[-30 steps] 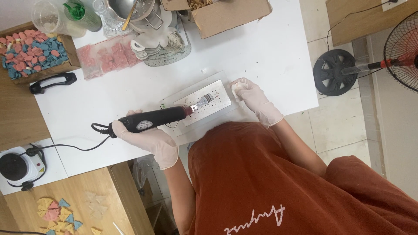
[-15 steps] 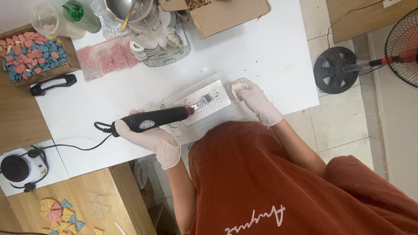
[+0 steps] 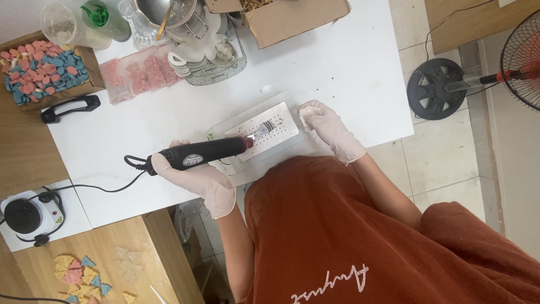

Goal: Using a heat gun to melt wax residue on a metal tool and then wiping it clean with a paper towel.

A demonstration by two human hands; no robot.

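Note:
My left hand (image 3: 198, 179), in a pale glove, grips a black heat gun (image 3: 199, 153) with a trailing cord. Its metal nozzle points right, over a flat white rectangular mould (image 3: 281, 120) dotted with small holes. The mould lies on a clear sheet (image 3: 225, 125) on the white table (image 3: 337, 62). My right hand (image 3: 331, 128), also gloved, rests at the mould's right end and is closed around a small white wad (image 3: 306, 114).
A box of pink and blue pieces (image 3: 42, 70), a bag of pink pieces (image 3: 138, 73), jars and metal bowls (image 3: 169, 14) and a cardboard box (image 3: 298, 19) line the far edge. A black handle (image 3: 70, 108) lies left. A hotplate (image 3: 25, 217) sits lower left, a fan (image 3: 478, 81) right.

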